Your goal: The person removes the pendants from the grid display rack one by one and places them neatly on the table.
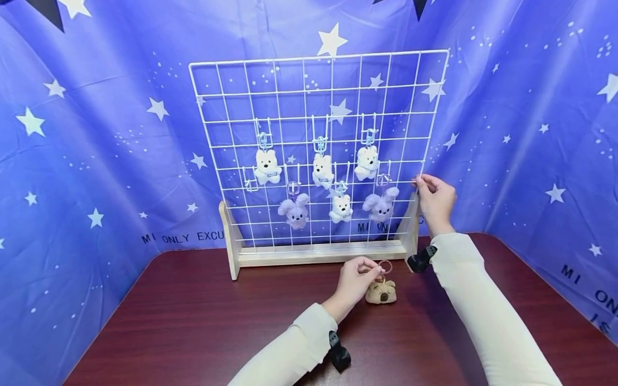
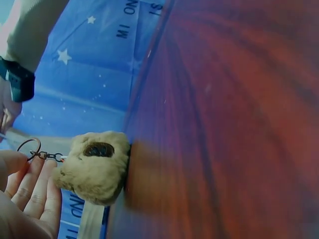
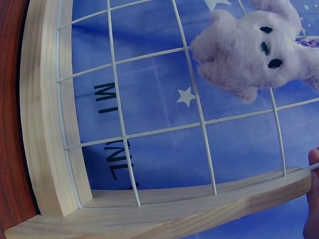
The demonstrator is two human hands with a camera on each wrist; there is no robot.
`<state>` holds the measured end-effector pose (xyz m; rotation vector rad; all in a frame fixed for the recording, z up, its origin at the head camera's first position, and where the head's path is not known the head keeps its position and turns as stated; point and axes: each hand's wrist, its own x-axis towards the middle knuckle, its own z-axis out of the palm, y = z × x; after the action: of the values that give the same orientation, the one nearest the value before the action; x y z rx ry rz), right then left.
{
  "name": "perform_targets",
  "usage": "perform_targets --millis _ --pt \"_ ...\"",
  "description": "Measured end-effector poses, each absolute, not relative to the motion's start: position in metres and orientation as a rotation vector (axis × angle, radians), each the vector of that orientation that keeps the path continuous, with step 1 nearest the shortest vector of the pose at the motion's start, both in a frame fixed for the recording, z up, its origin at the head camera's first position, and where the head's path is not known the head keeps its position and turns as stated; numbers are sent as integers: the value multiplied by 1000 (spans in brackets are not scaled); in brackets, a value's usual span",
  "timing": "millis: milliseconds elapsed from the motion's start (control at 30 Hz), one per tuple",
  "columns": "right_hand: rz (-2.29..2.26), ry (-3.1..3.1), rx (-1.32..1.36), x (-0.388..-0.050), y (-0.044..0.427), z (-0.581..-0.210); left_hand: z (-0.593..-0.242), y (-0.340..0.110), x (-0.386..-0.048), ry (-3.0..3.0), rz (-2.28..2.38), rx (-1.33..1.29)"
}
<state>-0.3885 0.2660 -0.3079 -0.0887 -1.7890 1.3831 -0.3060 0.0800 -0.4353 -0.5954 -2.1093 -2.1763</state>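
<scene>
Left grip: we see the left hand point(image 1: 356, 280) pinching the ring point(image 1: 384, 267) by thumb and fingers.
Brown plush: the brown plush point(image 1: 381, 294) hangs from that ring on a short chain point(image 2: 49, 156), just in front of the rack's right half; whether its underside touches the tabletop point(image 1: 183, 300) we cannot tell.
Right grip: narrow, the right hand point(image 1: 438, 202) holding the right edge of the white wire grid point(image 3: 202, 122).
Upper row: three white bears point(image 1: 267, 166) hang side by side on the grid.
Lower row: we find two lavender plushes point(image 1: 294, 212) with one white bear point(image 1: 341, 208) between them.
Stand: a wooden stand point(image 1: 323, 255) carries the grid upright on the tabletop.
Backdrop: blue star-printed cloth point(image 1: 512, 107) surrounds us behind and at both sides.
</scene>
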Motion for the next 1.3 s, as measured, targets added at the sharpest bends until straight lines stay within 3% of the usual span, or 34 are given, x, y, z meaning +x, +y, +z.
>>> perform_targets --millis 467,1300 --pt "1393 -1802 -100 -388 263 -304 -437 81 -332 -2220 -2069 -411" --pt "1377 -1817 -111 -386 265 -308 -450 75 -343 -2365 -1818 -289"
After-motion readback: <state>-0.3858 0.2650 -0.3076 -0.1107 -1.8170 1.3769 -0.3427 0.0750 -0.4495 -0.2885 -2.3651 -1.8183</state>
